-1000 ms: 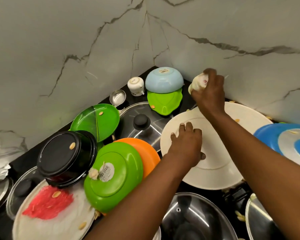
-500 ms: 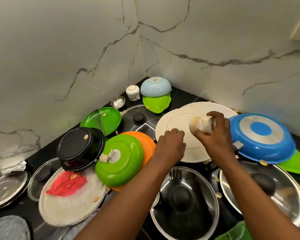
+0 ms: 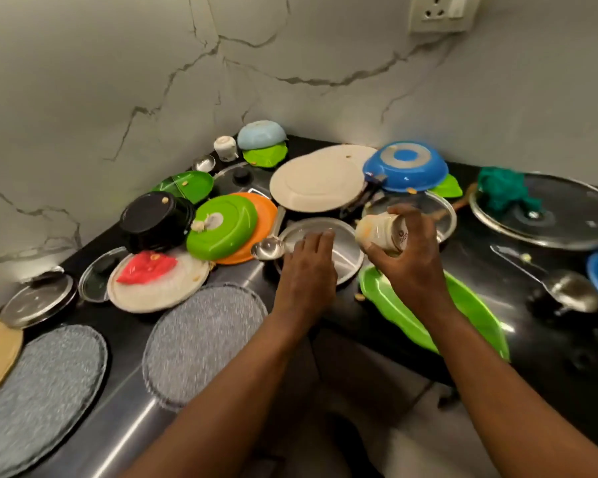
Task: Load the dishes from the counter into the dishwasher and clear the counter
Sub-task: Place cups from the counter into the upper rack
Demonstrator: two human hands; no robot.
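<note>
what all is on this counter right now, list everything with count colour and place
cup: 1, white, held sideways in the right hand
steel plate: 1, silver, centre, under the left hand
white plates: 2 stacked, back centre
blue pan: 1, upside down, back right
green plate: 1, upside down on an orange plate
black bowl: 1, upside down, left
textured glass plates: 2, grey, front left
green leaf tray: 1, front right
ladles: 2, steel, one centre, one right
glass lid: 1, far right, teal cloth on it
hands: left resting on the steel plate, right gripping the cup
</note>
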